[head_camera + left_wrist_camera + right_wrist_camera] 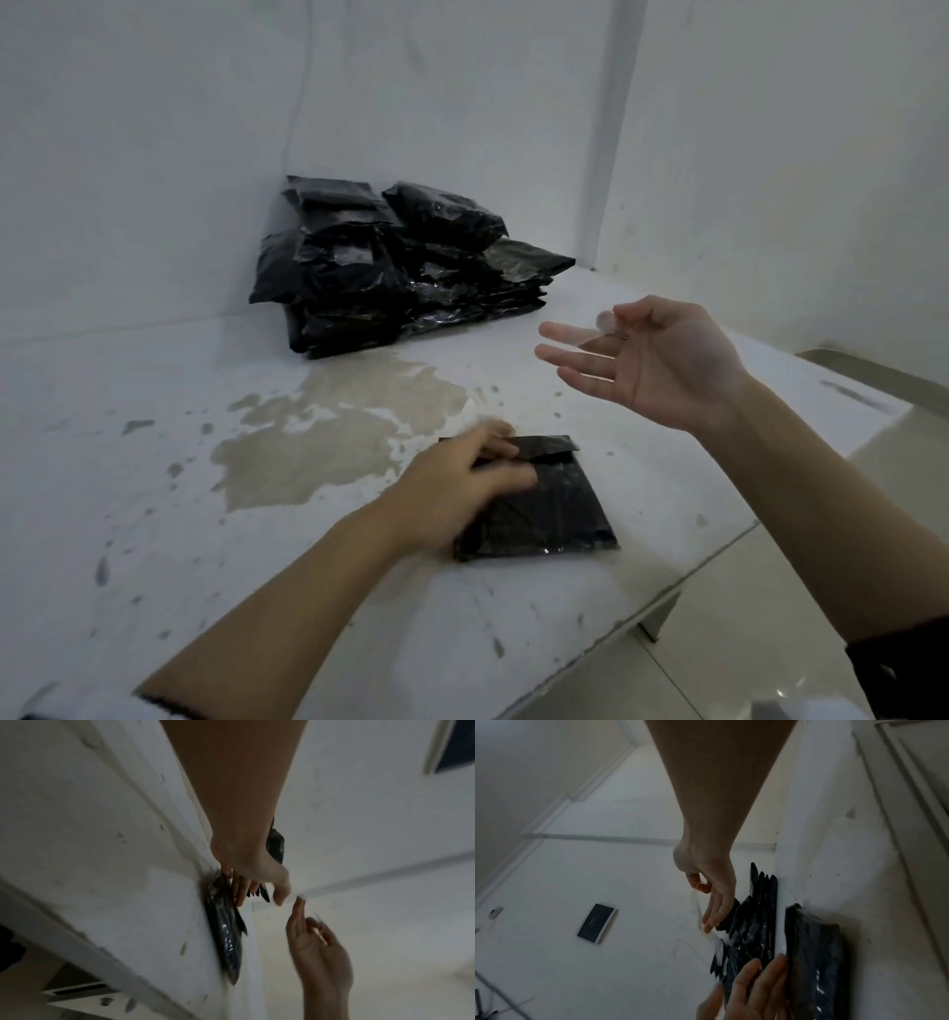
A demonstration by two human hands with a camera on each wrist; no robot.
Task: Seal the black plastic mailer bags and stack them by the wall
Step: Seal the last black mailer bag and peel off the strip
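Near the front edge of the worktop (154, 514), the left hand (457, 493) is the working grip: its fingers curl over the top-left part of the black mailer bag (544, 514), at the folded flap (544, 448), pinning it flat. Up and to the right of that bag, the right hand (652, 360) hangs in the air, palm up, fingers mostly spread, while thumb and forefinger pinch a thin clear strip (698, 908), probably the peeled adhesive liner.

To finish the seal well, I would drop the strip clear of the bag, then run the freed fingers along the flap from 1 end to the other, pressing out wrinkles while the left hand stops the slick plastic sliding. A crease under the flap would likely leave a gap.

Beyond the bag, past a bare patch (334, 442) in the worktop's paint, the stack of sealed bags (395, 267) rests against the wall (154, 180); this 1 belongs on top, laid flat.
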